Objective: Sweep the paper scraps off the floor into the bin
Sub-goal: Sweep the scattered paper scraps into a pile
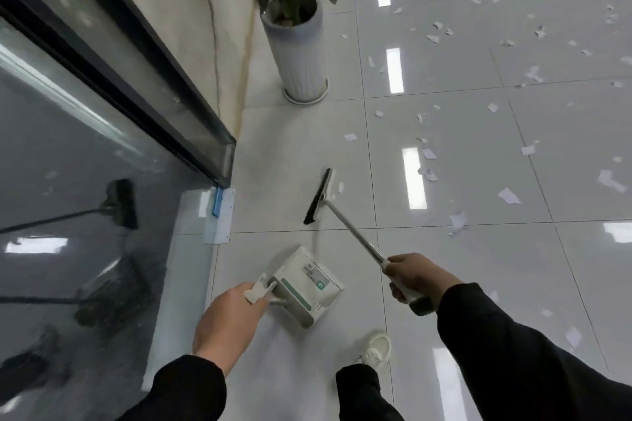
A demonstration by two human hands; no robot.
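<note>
My right hand [419, 280] grips the handle end of a long broom [349, 225]; its black and white head [319, 196] is on the floor ahead of me. My left hand [227, 321] holds the white handle of a white dustpan [304, 287] with a green stripe, which hangs low over the tiles. Several white paper scraps [509, 196] lie scattered over the glossy white floor to the right and far ahead. One small scrap [341, 187] lies just beside the broom head.
A tall white pot with a green plant [299, 44] stands ahead by the beige wall. A dark glass panel [85, 215] with a black frame runs along the left. My white shoe [376, 350] is on the tiles below the dustpan.
</note>
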